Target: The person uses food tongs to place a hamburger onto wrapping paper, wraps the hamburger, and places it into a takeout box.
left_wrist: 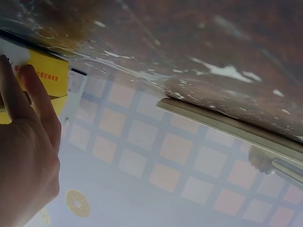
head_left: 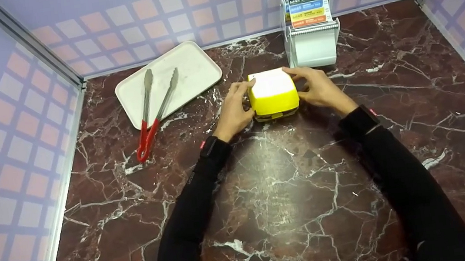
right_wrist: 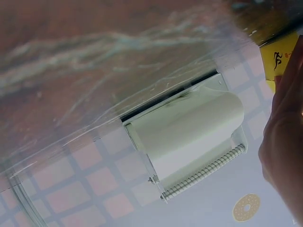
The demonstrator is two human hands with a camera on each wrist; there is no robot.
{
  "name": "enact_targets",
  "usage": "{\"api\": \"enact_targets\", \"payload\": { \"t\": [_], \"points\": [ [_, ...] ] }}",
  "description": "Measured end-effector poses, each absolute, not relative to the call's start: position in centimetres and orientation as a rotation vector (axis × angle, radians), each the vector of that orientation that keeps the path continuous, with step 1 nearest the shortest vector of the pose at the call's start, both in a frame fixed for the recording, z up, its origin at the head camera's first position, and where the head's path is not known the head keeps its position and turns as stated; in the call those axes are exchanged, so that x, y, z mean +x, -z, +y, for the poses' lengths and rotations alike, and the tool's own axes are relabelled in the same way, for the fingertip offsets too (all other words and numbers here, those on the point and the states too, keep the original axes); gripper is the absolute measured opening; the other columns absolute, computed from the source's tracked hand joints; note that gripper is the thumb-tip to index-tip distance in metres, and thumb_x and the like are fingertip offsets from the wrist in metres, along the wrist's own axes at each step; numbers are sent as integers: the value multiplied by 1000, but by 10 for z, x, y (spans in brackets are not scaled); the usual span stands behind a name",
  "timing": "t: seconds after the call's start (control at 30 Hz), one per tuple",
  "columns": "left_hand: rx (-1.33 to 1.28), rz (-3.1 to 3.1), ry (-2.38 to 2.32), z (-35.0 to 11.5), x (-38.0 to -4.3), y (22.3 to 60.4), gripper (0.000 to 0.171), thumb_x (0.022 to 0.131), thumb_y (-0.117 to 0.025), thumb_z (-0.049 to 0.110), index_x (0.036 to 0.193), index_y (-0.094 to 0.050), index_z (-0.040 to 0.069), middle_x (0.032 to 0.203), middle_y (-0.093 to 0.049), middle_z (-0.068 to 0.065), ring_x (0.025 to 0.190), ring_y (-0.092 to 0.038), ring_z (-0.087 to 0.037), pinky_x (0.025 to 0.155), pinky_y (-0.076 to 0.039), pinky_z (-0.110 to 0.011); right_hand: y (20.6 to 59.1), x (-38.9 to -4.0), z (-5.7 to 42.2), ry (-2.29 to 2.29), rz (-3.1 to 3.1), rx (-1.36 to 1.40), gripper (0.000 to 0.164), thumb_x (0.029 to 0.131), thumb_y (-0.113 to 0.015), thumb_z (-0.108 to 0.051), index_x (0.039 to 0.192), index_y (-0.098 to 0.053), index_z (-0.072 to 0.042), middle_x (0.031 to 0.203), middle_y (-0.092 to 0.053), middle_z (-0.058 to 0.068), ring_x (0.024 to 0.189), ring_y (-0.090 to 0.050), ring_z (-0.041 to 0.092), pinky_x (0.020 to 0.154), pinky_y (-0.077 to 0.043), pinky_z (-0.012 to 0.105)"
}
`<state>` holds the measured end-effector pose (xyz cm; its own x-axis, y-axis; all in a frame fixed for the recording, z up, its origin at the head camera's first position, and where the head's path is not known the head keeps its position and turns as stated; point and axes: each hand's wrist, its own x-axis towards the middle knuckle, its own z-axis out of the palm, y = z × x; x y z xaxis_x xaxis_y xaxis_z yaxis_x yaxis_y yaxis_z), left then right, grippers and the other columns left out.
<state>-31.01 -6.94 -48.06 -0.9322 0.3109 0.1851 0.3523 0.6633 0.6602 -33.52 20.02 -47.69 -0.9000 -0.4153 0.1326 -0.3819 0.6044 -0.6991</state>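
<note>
Yellow box (head_left: 273, 94) sits on the dark red marble table (head_left: 283, 194), mid-table toward the far side, just near of the roll dispenser (head_left: 313, 42). Top of the box looks pale/white from glare, sides yellow, some print on the side seen in the left wrist view.

Left hand (head_left: 234, 112) is on the box's left side, fingers curled round the far-left top corner, thumb side against the left face. Left wrist view shows its fingers (left_wrist: 35, 94) laid flat on the yellow face. Right hand (head_left: 318, 88) holds the right side, fingers wrapped over the far-right top edge, palm against the right face. Both hands clasp the box between them; the box rests on the table, not lifted as far as I can tell.

Roll dispenser stands at the far edge right of centre, white roll in a clear holder with a toothed cutting strip (right_wrist: 203, 172), stacked coloured label boxes (head_left: 308, 9) behind it. White tray (head_left: 194, 62) lies far left, angled. Metal tongs with red handles (head_left: 152, 113) lie half on the tray, handle ends off its near edge on the marble, arms spread apart. Purple walls with a pink and white square pattern enclose the table on left, far and right. Black sleeves cover both arms to the wrists.
</note>
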Motion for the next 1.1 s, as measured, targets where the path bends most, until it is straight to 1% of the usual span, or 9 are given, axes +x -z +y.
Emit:
{"api": "enact_targets", "payload": {
  "t": [0.1,0.33,0.4,0.53,0.67,0.77,0.93,1.1],
  "points": [
    [-561,-2815,1138,-70,-310,481,77,82,-75,-4,153,-50,15,141,-55,-13,128,-57,-31,110,-51,-38,477,-335,200,1199,2776,-695,74,88,-72,7,155,-47,-9,147,-57,25,122,-64,42,93,-61,54],
    [-569,-2802,1157,-70,-310,482,76,82,-75,-4,152,-51,14,138,-56,-13,121,-61,-31,99,-56,-33,478,-336,201,1212,2773,-718,73,87,-72,8,154,-48,-7,145,-57,26,121,-64,43,94,-60,54],
    [-568,-2803,1159,-70,-310,482,76,82,-75,-4,152,-51,14,137,-56,-13,120,-61,-31,98,-57,-33,478,-336,201,1211,2773,-708,73,87,-72,8,154,-48,-8,146,-57,26,122,-64,42,94,-60,54],
    [-561,-2820,1153,-70,-310,481,77,83,-74,-4,153,-50,16,139,-56,-13,124,-60,-32,104,-55,-37,478,-336,200,1201,2776,-696,74,87,-72,8,155,-48,-8,147,-57,25,122,-64,42,93,-60,53],
    [-586,-2853,1132,-71,-310,480,80,84,-74,-2,156,-46,17,143,-55,-13,130,-57,-32,114,-48,-41,478,-336,200,1208,2765,-694,74,88,-72,8,155,-47,-8,149,-55,25,123,-64,42,94,-60,53],
    [-632,-2882,1136,-74,-310,479,82,85,-73,1,159,-41,17,145,-52,-12,133,-55,-31,119,-44,-42,479,-337,201,1222,2754,-698,74,88,-71,9,155,-47,-8,149,-54,25,124,-63,43,95,-59,54],
    [-728,-2905,1168,-80,-312,477,84,86,-74,6,161,-37,15,147,-49,-13,136,-51,-28,123,-38,-41,479,-337,202,1234,2750,-715,71,89,-71,8,155,-47,-7,150,-54,25,124,-63,44,97,-59,54],
    [-757,-2942,1190,-82,-313,476,85,88,-76,9,162,-34,15,153,-45,-13,143,-46,-28,126,-34,-43,476,-336,201,1212,2762,-700,72,89,-73,6,155,-48,-8,151,-54,23,123,-64,42,94,-60,53]
  ]
}}
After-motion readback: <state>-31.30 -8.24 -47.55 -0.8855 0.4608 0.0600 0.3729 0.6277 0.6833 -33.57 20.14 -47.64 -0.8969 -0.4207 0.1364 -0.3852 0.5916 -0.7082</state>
